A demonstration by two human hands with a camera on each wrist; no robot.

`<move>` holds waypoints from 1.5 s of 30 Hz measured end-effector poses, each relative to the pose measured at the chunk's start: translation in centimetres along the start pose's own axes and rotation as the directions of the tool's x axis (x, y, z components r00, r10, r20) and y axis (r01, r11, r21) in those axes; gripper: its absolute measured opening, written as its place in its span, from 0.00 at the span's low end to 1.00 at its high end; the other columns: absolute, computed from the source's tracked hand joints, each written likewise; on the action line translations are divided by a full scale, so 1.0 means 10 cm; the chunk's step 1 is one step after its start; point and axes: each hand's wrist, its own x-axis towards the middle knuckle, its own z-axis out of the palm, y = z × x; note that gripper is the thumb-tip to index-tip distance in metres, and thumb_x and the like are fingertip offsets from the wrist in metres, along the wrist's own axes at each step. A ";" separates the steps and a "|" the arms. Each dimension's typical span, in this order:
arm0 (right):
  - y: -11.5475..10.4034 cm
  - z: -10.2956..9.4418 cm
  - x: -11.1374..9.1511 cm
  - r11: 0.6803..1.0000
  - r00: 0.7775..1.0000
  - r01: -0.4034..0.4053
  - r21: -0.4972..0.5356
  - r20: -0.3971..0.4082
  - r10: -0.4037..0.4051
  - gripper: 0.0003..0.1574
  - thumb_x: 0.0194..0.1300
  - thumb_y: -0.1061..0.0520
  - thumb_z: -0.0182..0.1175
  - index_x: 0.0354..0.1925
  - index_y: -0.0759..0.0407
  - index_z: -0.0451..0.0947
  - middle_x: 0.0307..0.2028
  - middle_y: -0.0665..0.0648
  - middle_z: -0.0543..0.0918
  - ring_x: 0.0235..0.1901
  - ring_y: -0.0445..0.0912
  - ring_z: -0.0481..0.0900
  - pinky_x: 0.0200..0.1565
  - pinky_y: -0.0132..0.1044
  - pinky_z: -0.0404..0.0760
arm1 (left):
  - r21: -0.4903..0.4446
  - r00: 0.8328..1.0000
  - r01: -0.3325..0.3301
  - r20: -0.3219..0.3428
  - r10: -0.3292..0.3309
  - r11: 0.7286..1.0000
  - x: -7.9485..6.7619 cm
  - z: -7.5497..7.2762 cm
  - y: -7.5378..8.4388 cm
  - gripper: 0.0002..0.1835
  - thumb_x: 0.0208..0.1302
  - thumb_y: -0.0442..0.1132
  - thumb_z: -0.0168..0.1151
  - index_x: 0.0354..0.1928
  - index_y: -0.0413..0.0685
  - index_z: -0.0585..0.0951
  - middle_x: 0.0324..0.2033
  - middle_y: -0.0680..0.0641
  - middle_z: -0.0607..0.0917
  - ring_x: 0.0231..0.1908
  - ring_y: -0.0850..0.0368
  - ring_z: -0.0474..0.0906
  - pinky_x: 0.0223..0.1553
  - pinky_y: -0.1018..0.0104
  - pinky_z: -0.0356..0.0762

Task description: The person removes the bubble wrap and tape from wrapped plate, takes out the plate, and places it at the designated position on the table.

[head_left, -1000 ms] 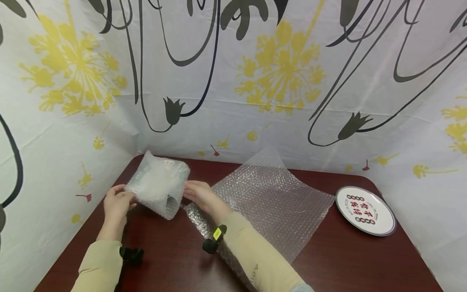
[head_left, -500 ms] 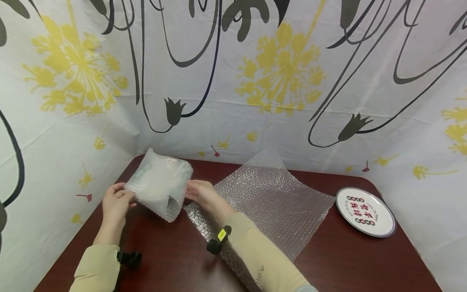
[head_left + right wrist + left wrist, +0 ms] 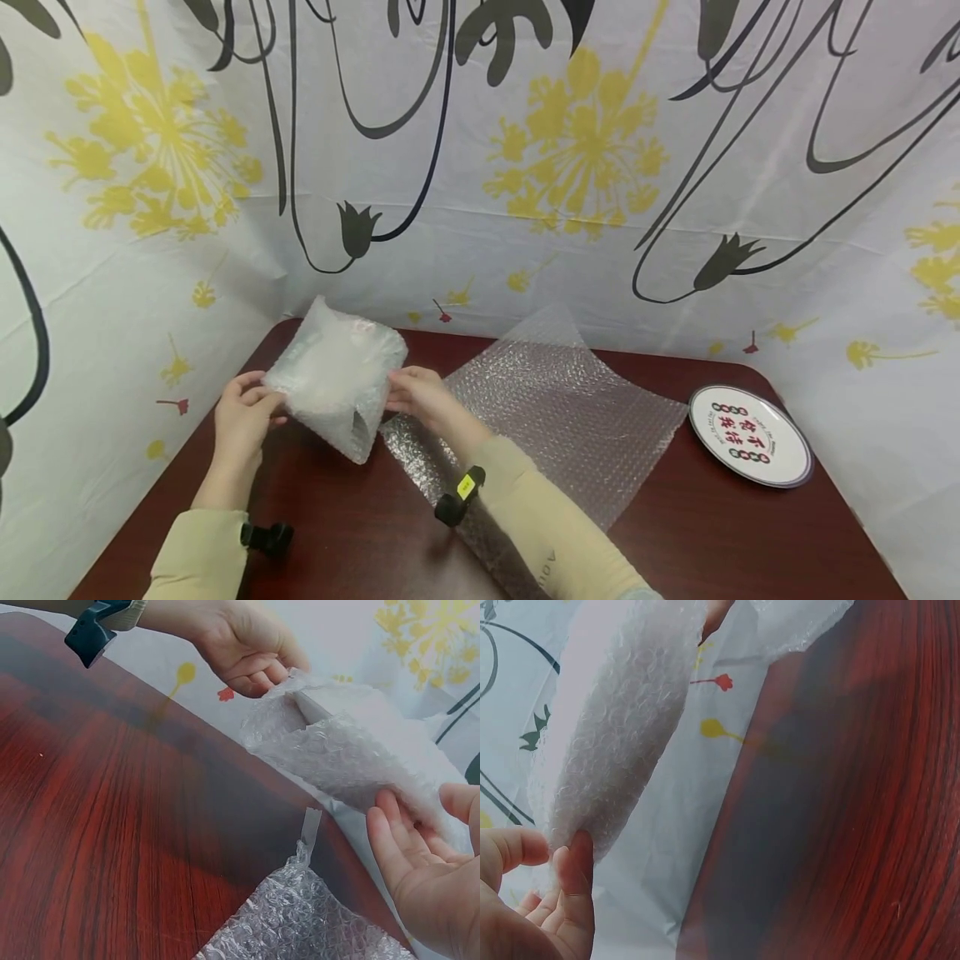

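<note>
Parcel (image 3: 336, 360) pinched at opposite sides by left hand (image 3: 243, 414) and right hand (image 3: 426, 402), both partly curled, likely for balance

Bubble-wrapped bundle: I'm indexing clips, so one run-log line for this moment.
left grip: pinching bundle; right grip: holding opposite side; bundle: above table; loose bubble wrap: spread on table; plate: on table

Left hand (image 3: 242, 417), right hand (image 3: 429, 402), bubble-wrapped bundle (image 3: 336, 367) held between, plate (image 3: 751, 435)
</note>
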 end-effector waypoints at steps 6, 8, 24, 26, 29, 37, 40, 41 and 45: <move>-0.02 -0.03 -0.05 1.000 1.000 -0.009 -0.014 -0.016 0.009 0.06 0.68 0.63 0.56 0.38 0.67 0.72 0.27 0.58 0.79 0.25 0.45 0.80 0.43 0.44 0.82 | -0.014 0.999 -0.034 0.002 0.035 0.999 -0.06 0.05 0.04 0.24 0.62 0.28 0.59 0.59 0.45 0.66 0.30 0.55 0.80 0.27 0.63 0.76 0.26 0.67 0.80; -0.03 -0.05 -0.06 1.000 1.000 -0.011 -0.016 -0.027 0.011 0.05 0.67 0.63 0.57 0.37 0.67 0.72 0.26 0.58 0.79 0.25 0.45 0.80 0.42 0.44 0.83 | -0.017 0.999 -0.040 0.003 0.040 0.999 -0.08 0.06 0.05 0.24 0.62 0.28 0.59 0.58 0.45 0.66 0.30 0.53 0.80 0.27 0.63 0.76 0.25 0.67 0.80; -0.18 -0.18 -0.26 1.000 1.000 0.015 -0.009 -0.012 -0.015 0.03 0.65 0.65 0.56 0.35 0.66 0.72 0.26 0.57 0.79 0.26 0.44 0.79 0.39 0.39 0.83 | -0.050 0.994 -0.103 0.028 0.104 0.993 -0.20 0.19 0.13 0.25 0.60 0.24 0.60 0.58 0.44 0.67 0.25 0.55 0.79 0.24 0.64 0.76 0.23 0.68 0.79; -0.19 -0.20 -0.29 1.000 1.000 0.016 -0.013 -0.018 -0.017 0.03 0.65 0.65 0.56 0.35 0.66 0.72 0.25 0.57 0.78 0.26 0.44 0.78 0.38 0.39 0.83 | -0.051 0.994 -0.105 0.031 0.107 0.993 -0.22 0.21 0.14 0.25 0.60 0.24 0.60 0.58 0.44 0.67 0.25 0.55 0.78 0.24 0.63 0.76 0.23 0.68 0.79; -0.22 -0.22 -0.33 1.000 1.000 0.009 -0.018 -0.026 -0.009 0.02 0.64 0.66 0.56 0.34 0.65 0.72 0.26 0.57 0.78 0.26 0.44 0.78 0.38 0.38 0.83 | -0.045 0.993 -0.113 0.033 0.115 0.993 -0.26 0.24 0.17 0.25 0.60 0.24 0.59 0.57 0.43 0.67 0.25 0.55 0.78 0.24 0.64 0.76 0.23 0.67 0.79; -0.29 -0.28 -0.47 0.998 0.999 0.043 -0.038 -0.033 -0.044 0.04 0.64 0.66 0.56 0.32 0.63 0.71 0.26 0.55 0.78 0.26 0.43 0.78 0.36 0.35 0.82 | -0.080 0.990 -0.132 0.035 0.135 0.988 -0.37 0.31 0.24 0.24 0.58 0.21 0.59 0.56 0.42 0.67 0.27 0.52 0.80 0.23 0.63 0.76 0.22 0.67 0.79; -0.30 -0.32 -0.53 0.998 0.998 0.053 -0.036 -0.044 -0.055 0.07 0.64 0.66 0.55 0.29 0.61 0.70 0.25 0.54 0.77 0.25 0.43 0.77 0.34 0.34 0.82 | -0.095 0.987 -0.146 0.047 0.151 0.985 -0.41 0.35 0.27 0.24 0.57 0.21 0.59 0.55 0.43 0.68 0.28 0.52 0.80 0.24 0.62 0.76 0.22 0.67 0.79; -0.31 -0.33 -0.55 0.998 0.997 0.053 -0.032 -0.050 -0.054 0.07 0.63 0.67 0.55 0.28 0.61 0.70 0.24 0.54 0.76 0.25 0.43 0.77 0.34 0.34 0.82 | -0.098 0.986 -0.150 0.054 0.156 0.984 -0.43 0.36 0.28 0.24 0.57 0.21 0.59 0.54 0.44 0.68 0.28 0.52 0.80 0.24 0.62 0.76 0.22 0.67 0.79; -0.33 -0.40 -0.63 0.999 0.997 0.043 -0.031 -0.060 -0.044 0.08 0.63 0.67 0.55 0.27 0.60 0.69 0.24 0.54 0.75 0.25 0.43 0.76 0.34 0.33 0.81 | -0.105 0.984 -0.150 0.083 0.159 0.983 -0.48 0.41 0.31 0.24 0.58 0.21 0.59 0.54 0.44 0.68 0.26 0.54 0.79 0.24 0.61 0.75 0.23 0.67 0.78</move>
